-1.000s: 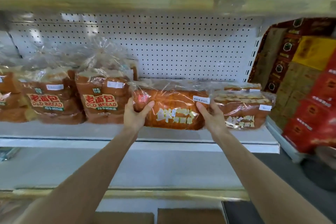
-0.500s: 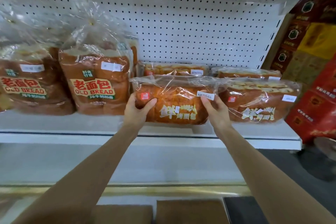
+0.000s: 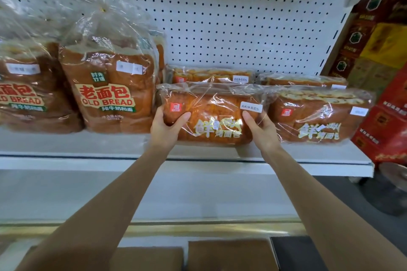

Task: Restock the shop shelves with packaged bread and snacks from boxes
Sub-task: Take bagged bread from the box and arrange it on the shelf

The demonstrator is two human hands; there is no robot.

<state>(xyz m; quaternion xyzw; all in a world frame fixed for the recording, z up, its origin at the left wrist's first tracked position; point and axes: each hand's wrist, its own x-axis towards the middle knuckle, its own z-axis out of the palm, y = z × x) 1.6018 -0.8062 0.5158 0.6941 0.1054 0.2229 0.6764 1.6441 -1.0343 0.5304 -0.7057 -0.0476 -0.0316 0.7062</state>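
A long loaf of toasted bread (image 3: 214, 116) in clear plastic with gold lettering sits at the front of the white shelf (image 3: 88, 145). My left hand (image 3: 166, 128) grips its left end, thumb on the front face. My right hand (image 3: 261, 131) grips its right part, thumb up by the white label. A matching loaf (image 3: 319, 116) lies just to its right. Two more flat loaves (image 3: 211, 76) (image 3: 301, 80) lie behind them against the pegboard.
Two tall "Old Bread" bags (image 3: 110, 90) (image 3: 24, 90) stand on the shelf's left. Red and yellow gift cartons (image 3: 381, 68) are stacked past the shelf's right end. Cardboard box flaps (image 3: 229, 254) show at the bottom. A lower shelf (image 3: 154, 196) lies beneath.
The loaf has come down onto the shelf front between the Old Bread bag and the right loaf. The view has moved closer and lower; both hands keep their grip.
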